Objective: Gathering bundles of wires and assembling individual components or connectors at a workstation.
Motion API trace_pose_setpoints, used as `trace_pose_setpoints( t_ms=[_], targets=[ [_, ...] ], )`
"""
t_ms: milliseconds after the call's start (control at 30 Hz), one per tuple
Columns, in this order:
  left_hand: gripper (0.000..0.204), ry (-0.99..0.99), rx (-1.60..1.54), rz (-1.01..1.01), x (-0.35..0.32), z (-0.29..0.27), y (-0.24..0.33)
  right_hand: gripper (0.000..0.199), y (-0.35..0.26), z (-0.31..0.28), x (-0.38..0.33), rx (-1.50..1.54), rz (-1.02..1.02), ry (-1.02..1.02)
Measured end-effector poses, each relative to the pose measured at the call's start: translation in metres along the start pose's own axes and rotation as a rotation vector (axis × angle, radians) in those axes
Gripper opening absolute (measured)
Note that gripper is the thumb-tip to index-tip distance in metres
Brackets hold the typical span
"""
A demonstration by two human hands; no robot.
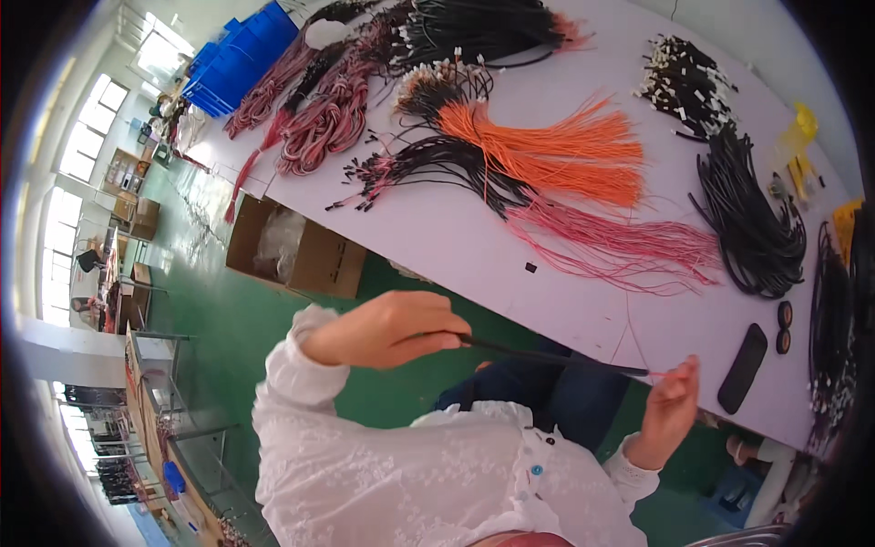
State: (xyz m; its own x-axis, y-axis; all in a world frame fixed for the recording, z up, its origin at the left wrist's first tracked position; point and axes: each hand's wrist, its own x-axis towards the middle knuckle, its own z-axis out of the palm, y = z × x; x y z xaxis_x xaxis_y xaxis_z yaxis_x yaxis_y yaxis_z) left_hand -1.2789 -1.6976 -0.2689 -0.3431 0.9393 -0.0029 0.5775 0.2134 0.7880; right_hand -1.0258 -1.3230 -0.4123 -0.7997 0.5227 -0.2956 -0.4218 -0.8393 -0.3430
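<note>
A thin black cable [556, 358] is stretched between my two hands, above my lap at the table's near edge. My left hand [392, 330] pinches its left end between thumb and fingers. At the other end, short red-pink wires come out of the black covering. My right hand [672, 408] has its fingertips closed on those wires. Just beyond, a bundle of pink wires [611, 239] with black upper parts lies on the table [492, 273], and a loose pink strand trails from it toward my right hand.
Orange wires [556, 150] and black cable bundles [752, 219] lie farther back. A black phone-like slab [743, 368] and a black roll [784, 328] are at right. An open cardboard box [319, 260] stands below the table's left edge; a blue bin [241, 56] is at far left.
</note>
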Motion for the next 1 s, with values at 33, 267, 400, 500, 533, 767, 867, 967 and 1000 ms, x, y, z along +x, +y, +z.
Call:
trace_pose_setpoints(
  t_ms=[33, 267, 400, 500, 533, 767, 867, 967, 1000],
  targets=[
    [0.016, 0.014, -0.085, -0.067, 0.010, -0.002, -0.004, 0.029, -0.011, -0.002, 0.014, 0.074, 0.009, -0.127],
    [0.034, -0.112, -0.459, -0.429, 0.097, -0.048, -0.011, 0.029, -0.105, 0.071, 0.160, 0.051, -0.069, -0.421],
    [0.036, -0.108, -0.523, -0.427, 0.106, -0.030, 0.005, 0.028, -0.146, 0.039, 0.219, -0.010, -0.104, -0.248],
    [0.038, -0.061, -0.436, -0.370, 0.113, -0.034, 0.022, 0.029, -0.142, 0.038, 0.226, -0.004, -0.188, -0.341],
    [0.035, -0.027, -0.314, -0.315, 0.109, -0.035, 0.020, 0.029, -0.139, 0.033, 0.218, 0.000, -0.202, -0.361],
    [0.014, 0.384, 0.912, 0.204, 0.073, -0.099, 0.043, 0.038, -0.034, 0.067, 0.081, -0.518, -0.128, -0.066],
    [0.023, 0.644, 1.384, 0.279, 0.100, -0.137, 0.048, 0.040, -0.036, 0.063, 0.065, -0.655, -0.071, -0.170],
    [0.024, 1.031, 1.578, 0.421, 0.159, -0.196, 0.025, 0.040, -0.043, 0.048, 0.066, -0.702, -0.127, 0.020],
    [0.025, 1.130, 1.676, 0.426, 0.178, -0.214, 0.013, 0.039, -0.043, 0.041, 0.060, -0.716, -0.125, 0.069]
  ],
)
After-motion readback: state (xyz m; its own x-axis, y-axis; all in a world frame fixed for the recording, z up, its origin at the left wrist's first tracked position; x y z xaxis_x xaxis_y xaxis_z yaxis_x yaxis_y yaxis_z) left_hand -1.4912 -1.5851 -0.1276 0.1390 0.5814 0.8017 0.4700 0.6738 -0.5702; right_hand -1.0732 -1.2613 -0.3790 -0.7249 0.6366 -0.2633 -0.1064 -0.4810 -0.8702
